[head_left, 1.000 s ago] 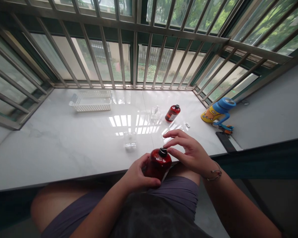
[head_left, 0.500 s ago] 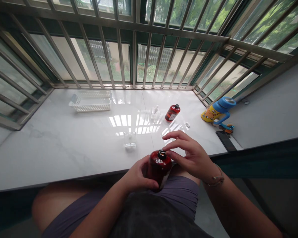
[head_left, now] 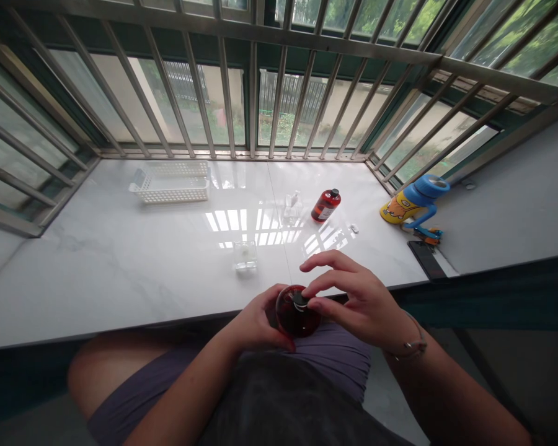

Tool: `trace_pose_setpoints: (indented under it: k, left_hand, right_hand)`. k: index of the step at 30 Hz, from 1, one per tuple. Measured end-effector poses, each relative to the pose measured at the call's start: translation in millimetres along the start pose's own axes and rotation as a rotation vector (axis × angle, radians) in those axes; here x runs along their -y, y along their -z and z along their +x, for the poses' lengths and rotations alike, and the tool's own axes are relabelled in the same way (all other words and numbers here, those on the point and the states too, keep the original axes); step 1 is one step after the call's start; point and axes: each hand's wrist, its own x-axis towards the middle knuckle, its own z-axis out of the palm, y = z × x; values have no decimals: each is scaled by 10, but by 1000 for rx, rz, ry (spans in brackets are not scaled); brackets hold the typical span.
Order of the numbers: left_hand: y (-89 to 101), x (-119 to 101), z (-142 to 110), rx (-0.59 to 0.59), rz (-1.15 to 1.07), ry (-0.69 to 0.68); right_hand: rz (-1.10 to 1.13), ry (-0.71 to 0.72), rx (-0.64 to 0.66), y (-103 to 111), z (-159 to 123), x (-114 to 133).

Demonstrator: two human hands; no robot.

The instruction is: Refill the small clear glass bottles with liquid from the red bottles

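Observation:
My left hand (head_left: 255, 319) wraps around a dark red plastic bottle (head_left: 292, 319), which is tilted so that its top faces me. A small black cap (head_left: 300, 301) sits on the bottle. My right hand (head_left: 356, 301) is above the bottle, with its thumb and middle finger at the cap and its index finger stretched out beyond. The bottle's label is hidden. A bracelet circles my right wrist.
On the white marble sill (head_left: 134, 260) stand a smaller red bottle (head_left: 326, 205), a clear glass cube (head_left: 245, 256), a clear pump bottle (head_left: 292, 207), a white plastic basket (head_left: 170, 183), a yellow cup with blue tape (head_left: 409, 204) and a phone (head_left: 425, 259). Metal window bars run behind.
The red bottle has tipped over, its top now turned toward me rather than standing up. Both hands have shifted slightly with it, and the right fingers stay at the cap.

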Motion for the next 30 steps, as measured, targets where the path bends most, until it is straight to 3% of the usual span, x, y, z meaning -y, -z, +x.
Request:
trace_pose_setpoints:
  k: [5,10,18,26,30]
  left_hand:
    - [-25,-43,13,20,2,21]
    - [-85,-47,13,121,-121,112]
    - [-136,-6,-20,68,-136,164]
    - [-108,20,8,93,-104,149]
    - [-71,-19,25,-1,43,75]
  right_hand:
    - [-1,-42,-28,-24,39,-34]
    - [58,-208,-102,-80,120,-265]
    - [173,-317,-114,-140,117,-498]
    - [194,-294,-112,-123,101,-460]
    - [200,-214,-166,-123,76,-459]
